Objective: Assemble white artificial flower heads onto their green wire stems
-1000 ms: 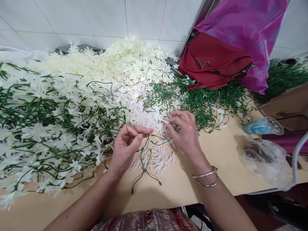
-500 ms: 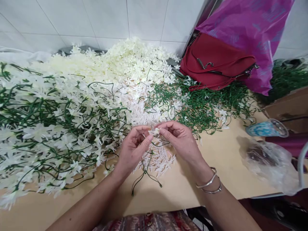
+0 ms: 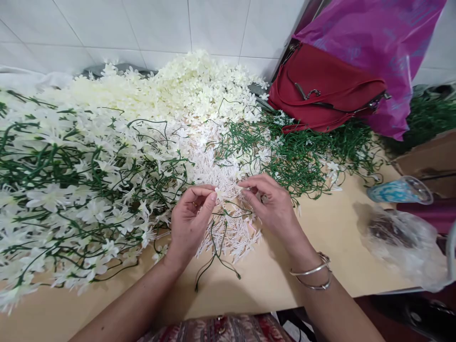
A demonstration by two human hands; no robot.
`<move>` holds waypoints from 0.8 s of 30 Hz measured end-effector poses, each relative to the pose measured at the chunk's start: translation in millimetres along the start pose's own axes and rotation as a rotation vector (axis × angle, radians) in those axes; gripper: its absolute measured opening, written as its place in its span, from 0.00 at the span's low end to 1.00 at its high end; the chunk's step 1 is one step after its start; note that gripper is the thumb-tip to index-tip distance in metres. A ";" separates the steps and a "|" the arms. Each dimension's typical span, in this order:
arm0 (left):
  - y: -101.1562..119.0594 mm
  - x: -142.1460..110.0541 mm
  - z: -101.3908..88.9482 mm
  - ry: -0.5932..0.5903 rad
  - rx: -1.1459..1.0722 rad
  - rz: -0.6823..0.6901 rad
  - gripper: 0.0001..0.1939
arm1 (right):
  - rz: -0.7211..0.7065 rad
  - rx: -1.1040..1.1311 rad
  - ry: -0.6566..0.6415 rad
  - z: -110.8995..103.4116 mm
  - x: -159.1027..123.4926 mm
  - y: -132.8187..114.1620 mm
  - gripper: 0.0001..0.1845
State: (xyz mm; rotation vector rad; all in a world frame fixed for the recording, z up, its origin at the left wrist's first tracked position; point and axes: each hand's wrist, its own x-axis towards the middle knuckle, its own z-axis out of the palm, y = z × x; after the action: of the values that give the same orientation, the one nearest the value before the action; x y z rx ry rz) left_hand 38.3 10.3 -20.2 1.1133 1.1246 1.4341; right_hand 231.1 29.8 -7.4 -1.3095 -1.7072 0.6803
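Between thumb and forefinger, my left hand point(image 3: 188, 218) pinches a small white artificial flower point(image 3: 219, 193). A short gap to the right, my right hand point(image 3: 272, 204) is closed with thumb and forefinger close together; whatever sits at its fingertips is too small to make out. A branched green plastic stem point(image 3: 214, 254) hangs or lies just below the hands, and I cannot tell where its upper end joins. Under the fingers spreads a heap of thin white stamen-like pieces point(image 3: 231, 237).
Finished-looking white flowers on green stems point(image 3: 96, 209) pile up at left. Loose cream petals point(image 3: 199, 85) are heaped by the wall. Green stems point(image 3: 302, 161) lie at right, below a red handbag point(image 3: 327, 90). A plastic cup point(image 3: 399, 190) and a clear bag point(image 3: 402, 242) are at far right.
My hands, which met at the white flower, have moved apart. The left one shifted slightly left with the flower, leaving a gap to the right fingertips.
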 end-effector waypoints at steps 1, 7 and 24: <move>-0.1 0.1 0.8 0.011 -0.023 -0.015 0.08 | -0.040 -0.073 -0.043 0.0 0.4 3.1 0.12; -0.7 0.5 3.1 -0.009 -0.108 -0.140 0.14 | -0.111 -0.286 -0.083 2.1 0.7 7.3 0.10; -1.6 1.8 5.7 0.035 -0.150 -0.096 0.11 | 0.164 0.273 0.052 13.2 -4.0 -9.9 0.13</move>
State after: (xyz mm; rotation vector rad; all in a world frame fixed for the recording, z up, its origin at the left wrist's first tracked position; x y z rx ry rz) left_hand 43.9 12.8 -20.8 0.9201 1.0625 1.4422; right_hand 215.2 24.0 -6.8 -1.2689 -1.4180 0.9314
